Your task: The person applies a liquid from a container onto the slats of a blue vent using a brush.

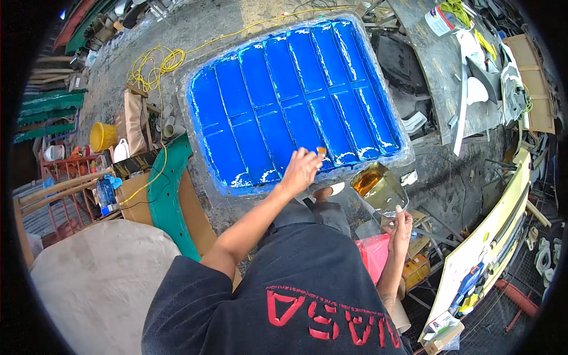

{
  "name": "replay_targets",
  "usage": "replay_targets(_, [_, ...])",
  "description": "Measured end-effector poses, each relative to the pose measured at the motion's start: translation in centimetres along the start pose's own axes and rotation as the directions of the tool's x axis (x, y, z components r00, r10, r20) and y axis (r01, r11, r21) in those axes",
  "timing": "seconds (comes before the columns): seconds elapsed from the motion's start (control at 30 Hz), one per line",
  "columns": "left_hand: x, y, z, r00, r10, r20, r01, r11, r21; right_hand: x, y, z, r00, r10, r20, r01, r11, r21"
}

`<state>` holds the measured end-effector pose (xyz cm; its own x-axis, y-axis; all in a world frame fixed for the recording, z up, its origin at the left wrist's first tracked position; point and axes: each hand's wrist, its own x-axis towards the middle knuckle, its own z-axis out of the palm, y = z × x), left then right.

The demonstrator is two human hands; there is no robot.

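A large blue ribbed panel (pixel 284 100) with a pale glossy rim lies on the ground in front of me. My left hand (pixel 300 170) reaches out to the panel's near edge and grips a small brush (pixel 321 151) whose orange-tinted tip rests on the blue surface. My right hand (pixel 401 228) stays lower and to the right, holding by its rim a clear plastic container (pixel 378 188) with amber liquid in it. The container is tilted and sits just off the panel's near right corner.
A yellow cable (pixel 155 65) coils on the concrete left of the panel. A green curved piece (pixel 168 195) and cardboard lie at lower left, next to a grey rounded slab (pixel 100 284). A cluttered grey bench (pixel 444 65) and pale long parts (pixel 491 236) crowd the right side.
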<state>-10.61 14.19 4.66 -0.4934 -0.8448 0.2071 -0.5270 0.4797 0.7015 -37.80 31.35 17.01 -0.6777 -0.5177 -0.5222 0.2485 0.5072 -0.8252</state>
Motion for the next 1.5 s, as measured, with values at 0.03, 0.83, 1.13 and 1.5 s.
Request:
replay_targets(0.03, [-0.8,0.3,0.3,0.997,0.072,0.041,-0.072,0.997,0.017,0.2,-0.2,0.1,1.0,0.002,0.004,-0.002,1.0,-0.002])
replay_targets(0.83, [10.9,-12.4,-2.1,0.905,-0.423,0.048,0.421,0.872,-0.249,0.9,-0.3,-0.8,0.999,0.011,0.053,-0.012,0.999,0.033])
replay_targets(1.13, [13.1,-14.7,-2.0,0.858,-0.461,-0.227,0.387,0.87,-0.306,0.9,-0.3,-1.3,0.998,0.037,0.047,-0.038,0.999,0.012])
replay_targets(1.5, [8.0,-8.8,2.4,0.779,-0.255,-0.573,0.209,0.967,-0.146,1.3,-0.3,-1.7,0.998,0.038,0.041,-0.038,0.999,-0.02])
